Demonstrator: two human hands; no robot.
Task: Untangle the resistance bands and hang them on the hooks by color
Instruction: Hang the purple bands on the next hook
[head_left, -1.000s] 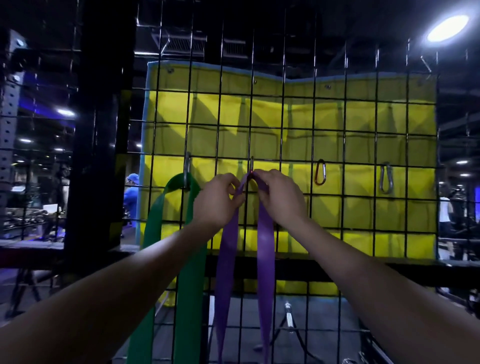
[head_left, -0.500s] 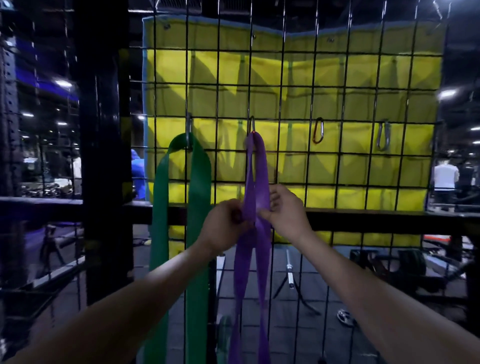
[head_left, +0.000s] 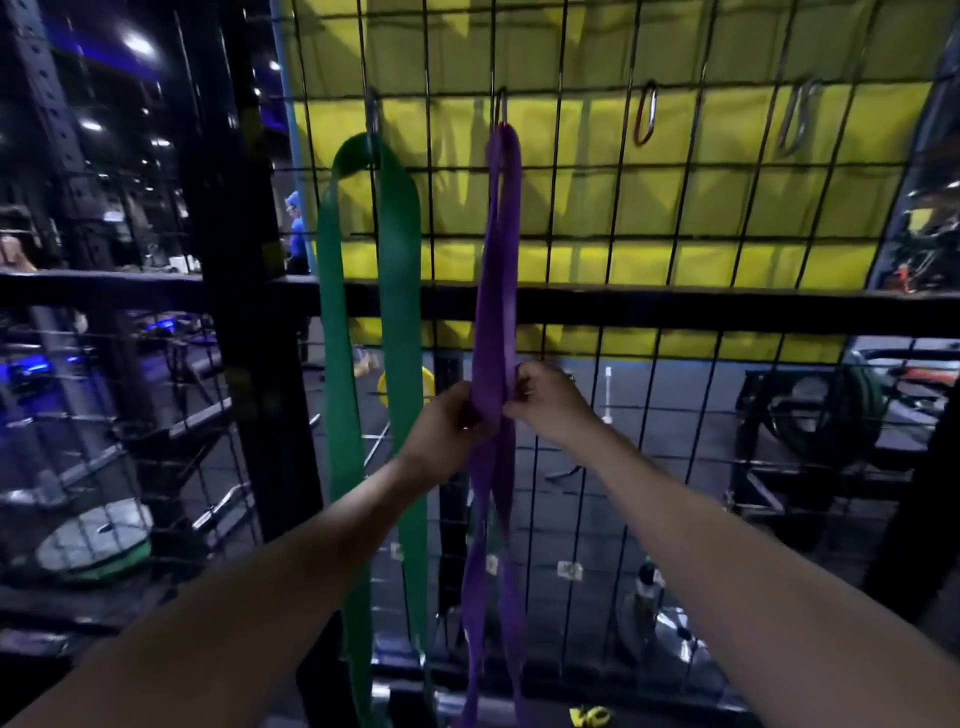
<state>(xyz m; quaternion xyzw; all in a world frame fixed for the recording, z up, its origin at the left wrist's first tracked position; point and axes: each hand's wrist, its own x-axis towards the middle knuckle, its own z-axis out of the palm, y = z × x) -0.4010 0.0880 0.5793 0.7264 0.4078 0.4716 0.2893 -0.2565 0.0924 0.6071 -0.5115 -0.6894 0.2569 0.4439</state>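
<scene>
On the wire grid (head_left: 675, 218), purple band (head_left: 501, 234) hanging (beside green band (head_left: 400, 260)) — left hand (head_left: 447, 431), right hand (head_left: 545, 402) both pinching it.

Matt, smooth rubbery purple band (head_left: 498, 249) and green band (head_left: 397, 249) on thin black-coated wire grid (head_left: 613, 218), dull yellow padded cloth-like mat (head_left: 727, 208) behind, one glossy orange metal carabiner (head_left: 645, 115), one silvery metal carabiner (head_left: 797, 117).

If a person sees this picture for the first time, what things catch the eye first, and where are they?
Two long bands hang side by side on the wire grid: the green band at left, the purple band at centre. Both hands, left hand and right hand, pinch the purple band about halfway down. Behind the grid, a bright yellow mat fills the upper right.
</scene>
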